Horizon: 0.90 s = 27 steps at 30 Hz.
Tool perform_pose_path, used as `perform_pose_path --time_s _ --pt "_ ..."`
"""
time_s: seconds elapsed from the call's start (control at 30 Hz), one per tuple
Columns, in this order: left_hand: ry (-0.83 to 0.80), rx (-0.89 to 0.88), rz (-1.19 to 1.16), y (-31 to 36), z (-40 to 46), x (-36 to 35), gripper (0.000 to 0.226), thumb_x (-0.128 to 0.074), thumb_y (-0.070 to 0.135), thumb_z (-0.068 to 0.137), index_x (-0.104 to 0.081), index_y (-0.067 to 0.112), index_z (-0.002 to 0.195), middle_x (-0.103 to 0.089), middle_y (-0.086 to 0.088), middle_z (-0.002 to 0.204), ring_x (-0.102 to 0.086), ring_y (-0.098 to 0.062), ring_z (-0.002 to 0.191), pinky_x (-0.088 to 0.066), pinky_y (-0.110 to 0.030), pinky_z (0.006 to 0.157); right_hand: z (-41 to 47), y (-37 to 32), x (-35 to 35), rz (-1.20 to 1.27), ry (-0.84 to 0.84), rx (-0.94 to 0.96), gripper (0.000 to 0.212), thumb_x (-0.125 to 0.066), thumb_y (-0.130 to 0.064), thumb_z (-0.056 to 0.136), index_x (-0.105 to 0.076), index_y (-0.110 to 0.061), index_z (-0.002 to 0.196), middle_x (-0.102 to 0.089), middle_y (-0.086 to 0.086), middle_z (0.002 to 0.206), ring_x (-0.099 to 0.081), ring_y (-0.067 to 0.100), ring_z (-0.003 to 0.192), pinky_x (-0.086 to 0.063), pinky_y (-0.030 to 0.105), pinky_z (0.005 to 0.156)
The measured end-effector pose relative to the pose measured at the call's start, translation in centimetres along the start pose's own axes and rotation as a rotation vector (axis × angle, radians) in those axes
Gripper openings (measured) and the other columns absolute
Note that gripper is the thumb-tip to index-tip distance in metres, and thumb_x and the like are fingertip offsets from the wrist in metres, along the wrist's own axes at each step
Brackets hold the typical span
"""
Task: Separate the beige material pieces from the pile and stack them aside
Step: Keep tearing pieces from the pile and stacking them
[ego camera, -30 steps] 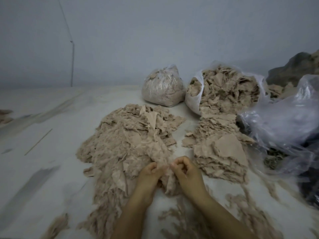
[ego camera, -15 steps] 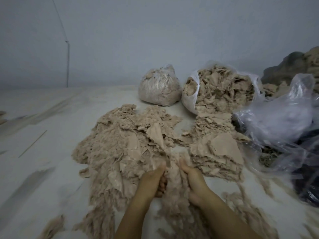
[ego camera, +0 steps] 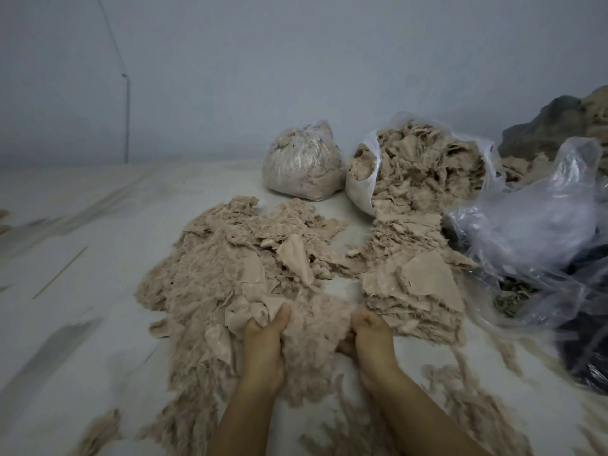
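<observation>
A fuzzy beige clump (ego camera: 312, 343) of frayed material is held between the person's two hands at the near edge of the loose pile (ego camera: 237, 271), which spreads across the pale floor (ego camera: 82, 307) in front of them; the left hand (ego camera: 265, 340) has its fingers curled into the clump's left side, thumb up against a smoother beige piece (ego camera: 253, 312), and the right hand (ego camera: 370, 334) is clenched on the clump's right side, knuckles raised; the clump stretches between them and hangs down past the wrists, blurred at its lower edge. Just right of the right hand lies the flat stack (ego camera: 418, 291) of beige pieces, layered with a smooth sheet on top, touching or nearly touching the hand; which of the two cannot be told. Behind the stack a white plastic bag (ego camera: 362, 192) lies open on its side, more beige scraps spilling from its mouth towards the stack; to its left stands a tied clear bag (ego camera: 301, 162) packed with the same material. On the right a crumpled clear plastic sheet (ego camera: 533, 225) covers darker contents, and a dark heap (ego camera: 552, 123) rises behind it against the grey wall (ego camera: 296, 60); a thin cable (ego camera: 126, 120) runs down that wall on the left. Loose beige fluff (ego camera: 467, 399) trails over the floor near the forearms.
</observation>
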State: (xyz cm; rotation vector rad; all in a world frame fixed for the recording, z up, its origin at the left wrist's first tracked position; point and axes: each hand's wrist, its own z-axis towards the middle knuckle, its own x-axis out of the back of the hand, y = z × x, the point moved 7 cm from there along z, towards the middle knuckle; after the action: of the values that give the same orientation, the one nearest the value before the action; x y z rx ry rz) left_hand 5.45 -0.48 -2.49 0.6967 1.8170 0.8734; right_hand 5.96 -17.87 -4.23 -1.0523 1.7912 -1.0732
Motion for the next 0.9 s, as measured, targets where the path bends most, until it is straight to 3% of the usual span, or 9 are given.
perform_pose_path --time_s 0.13,0.23,0.33,0.4,0.47,0.57,0.63,0.73,0.9 --pt "-0.123 0.092 0.02 -0.3 -0.6 -0.9 0.015 -0.061 0.004 0.088 -0.068 -0.003 0.1 -0.071 -0.022 0.097 -0.07 -0.033 0.09 -0.058 -0.035 0.064 -1.2 0.4 -2.5 0.157 -0.291 -0.185 0.041 -0.054 -0.041 0.095 -0.067 -0.002 0.098 -0.075 0.012 0.083 -0.073 0.025 0.075 -0.057 0.032 0.059" --pt "-0.192 0.135 0.277 -0.5 -1.7 -1.4 0.014 -0.068 0.013 0.086 -0.069 -0.001 0.084 -0.071 -0.018 0.079 -0.07 -0.029 0.068 -0.053 -0.026 0.052 -1.3 0.2 -3.1 0.125 -0.281 -0.133 0.029 -0.068 -0.022 0.088 -0.068 0.003 0.103 -0.073 0.02 0.094 -0.071 0.033 0.089 -0.059 0.043 0.078" --pt "0.135 -0.249 0.722 2.8 -1.1 0.7 0.022 -0.071 0.023 0.084 -0.059 0.005 0.085 -0.064 -0.009 0.073 -0.062 -0.02 0.062 -0.046 -0.029 0.05 -0.4 -0.4 -1.5 0.026 -0.077 0.004 0.016 -0.062 -0.014 0.092 -0.066 -0.004 0.104 -0.073 0.017 0.093 -0.069 0.034 0.09 -0.055 0.049 0.086" --pt "0.337 -0.535 0.854 5.6 -2.4 0.8 0.023 -0.067 0.027 0.086 -0.047 0.017 0.088 -0.054 0.001 0.074 -0.052 -0.004 0.062 -0.039 -0.017 0.051 -0.3 -1.0 -1.1 -0.084 -0.055 0.125 0.014 -0.06 -0.018 0.094 -0.07 -0.011 0.1 -0.073 0.01 0.096 -0.068 0.028 0.094 -0.053 0.046 0.091" --pt "0.203 -0.684 0.925 6.1 -2.4 -0.9 0.018 -0.062 0.021 0.089 -0.045 0.025 0.082 -0.053 0.007 0.073 -0.051 0.0 0.063 -0.038 -0.01 0.054 -0.8 -1.7 -0.9 -0.161 -0.026 0.231 0.012 -0.06 -0.02 0.094 -0.072 -0.022 0.09 -0.073 0.001 0.094 -0.066 0.021 0.094 -0.052 0.043 0.093" --pt "-0.183 -0.516 1.086 3.6 -0.6 -3.7 0.009 -0.057 0.017 0.092 -0.054 0.025 0.093 -0.057 0.011 0.088 -0.054 0.003 0.079 -0.038 -0.005 0.065 -1.5 -2.4 -1.2 -0.157 -0.036 0.316 0.014 -0.06 -0.02 0.093 -0.071 -0.027 0.089 -0.073 -0.002 0.093 -0.066 0.017 0.092 -0.053 0.039 0.09" --pt "-0.341 -0.306 0.964 1.8 -0.1 -4.4 0.01 -0.06 0.018 0.092 -0.059 0.021 0.101 -0.062 0.01 0.086 -0.059 0.004 0.074 -0.043 -0.006 0.063 -1.6 -2.9 -1.2 -0.151 -0.043 0.348 0.014 -0.058 -0.019 0.094 -0.07 -0.027 0.093 -0.072 -0.002 0.099 -0.065 0.014 0.096 -0.051 0.034 0.09" --pt "-0.322 -0.178 0.751 0.5 0.0 -4.0 0.014 -0.057 0.008 0.092 -0.067 0.01 0.083 -0.062 0.0 0.061 -0.055 -0.003 0.048 -0.043 -0.014 0.047 -1.4 -3.1 -0.7 -0.321 -0.009 0.39 0.02 -0.053 -0.026 0.097 -0.062 -0.022 0.114 -0.06 0.0 0.114 -0.057 0.015 0.104 -0.046 0.029 0.092" --pt "-0.182 -0.115 0.606 0.5 0.4 -2.5 0.021 -0.052 0.009 0.096 -0.06 0.006 0.076 -0.056 0.002 0.049 -0.047 -0.008 0.04 -0.039 -0.02 0.04 -1.7 -2.0 -1.4 -0.751 -0.056 0.388 0.026 -0.061 -0.043 0.088 -0.051 -0.021 0.096 -0.052 -0.001 0.101 -0.049 0.017 0.099 -0.043 0.032 0.09"
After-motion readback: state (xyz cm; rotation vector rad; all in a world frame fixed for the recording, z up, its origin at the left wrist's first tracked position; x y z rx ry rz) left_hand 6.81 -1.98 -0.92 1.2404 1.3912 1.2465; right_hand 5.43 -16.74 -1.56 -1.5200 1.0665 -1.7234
